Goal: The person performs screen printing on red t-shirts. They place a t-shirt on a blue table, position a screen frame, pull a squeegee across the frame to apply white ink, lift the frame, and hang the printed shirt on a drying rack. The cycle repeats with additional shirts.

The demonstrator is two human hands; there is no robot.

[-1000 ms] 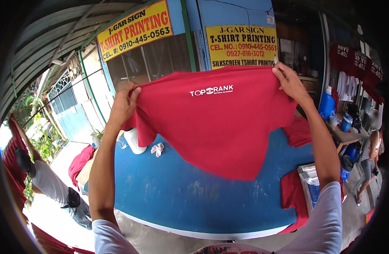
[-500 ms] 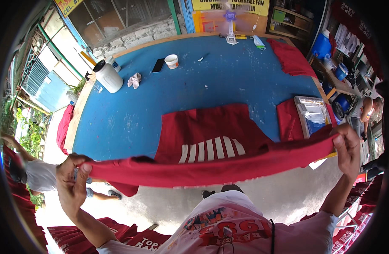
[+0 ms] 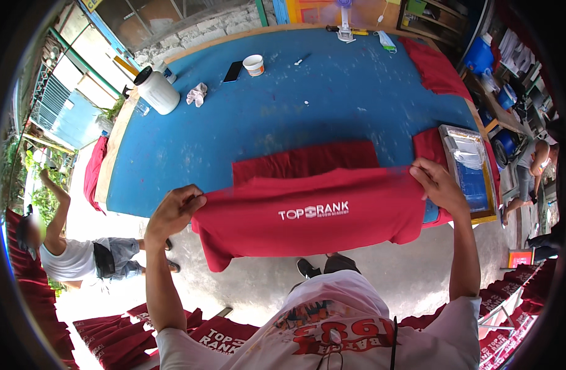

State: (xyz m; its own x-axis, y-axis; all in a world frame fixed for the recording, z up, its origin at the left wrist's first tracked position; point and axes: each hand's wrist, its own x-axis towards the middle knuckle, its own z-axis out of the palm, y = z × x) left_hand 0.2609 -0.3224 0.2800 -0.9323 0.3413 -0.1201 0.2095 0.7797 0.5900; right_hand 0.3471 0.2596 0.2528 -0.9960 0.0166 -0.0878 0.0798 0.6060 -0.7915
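Stretching a red shirt (image 3: 307,237) between both hands at the near edge of a blue table (image 3: 196,148), you show the white print across its front. Your left hand (image 3: 177,214) pinches the left upper corner between thumb and bent fingers; your right hand (image 3: 442,187) grasps the right upper corner the same way. The shirt hangs over the table's near edge, with more red fabric (image 3: 307,159) lying flat just behind it. To the right, near your right hand, a wood-edged frame (image 3: 491,213) rests at the table's rim. On the far left stand a white jar (image 3: 159,92) and a crumpled cloth (image 3: 197,95); beyond them, a phone (image 3: 233,72) lies beside a white cup (image 3: 254,65). A small fan (image 3: 344,32) stands at the far edge, near a face mask (image 3: 386,42). On the left, a person (image 3: 73,262) raises an arm.
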